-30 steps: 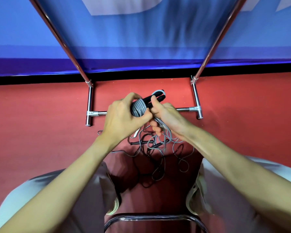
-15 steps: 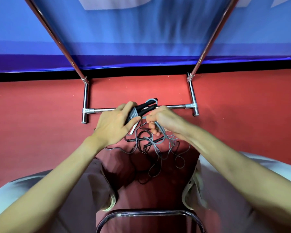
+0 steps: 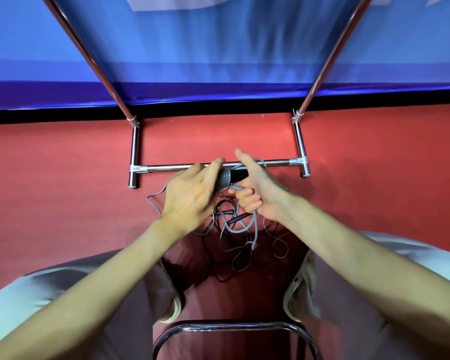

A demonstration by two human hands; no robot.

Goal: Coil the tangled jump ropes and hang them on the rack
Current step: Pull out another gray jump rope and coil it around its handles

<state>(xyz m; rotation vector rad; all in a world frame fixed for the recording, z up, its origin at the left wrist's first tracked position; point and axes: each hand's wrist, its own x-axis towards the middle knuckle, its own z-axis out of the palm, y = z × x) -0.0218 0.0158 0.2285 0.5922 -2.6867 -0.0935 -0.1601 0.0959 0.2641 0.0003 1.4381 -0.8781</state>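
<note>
Your left hand (image 3: 192, 193) gripped the black handle (image 3: 238, 174) at its wrapped end, fingers curled over the grey coil (image 3: 225, 178) wound around it. Your right hand (image 3: 257, 188) met the handle from the opposite side: the lower fingers were curled around a grey rope strand (image 3: 255, 224) that hung from the fist, while the thumb and forefinger stood raised and apart above the handle. The handle lay between the two hands, just in front of the lower crossbar of the chrome rack (image 3: 166, 168). The remaining tangled jump ropes (image 3: 234, 240), grey and black, lay in loose loops on the red floor (image 3: 63, 203) directly below your hands, between your knees. A chrome chair frame (image 3: 234, 327) showed at the lower edge.
</note>
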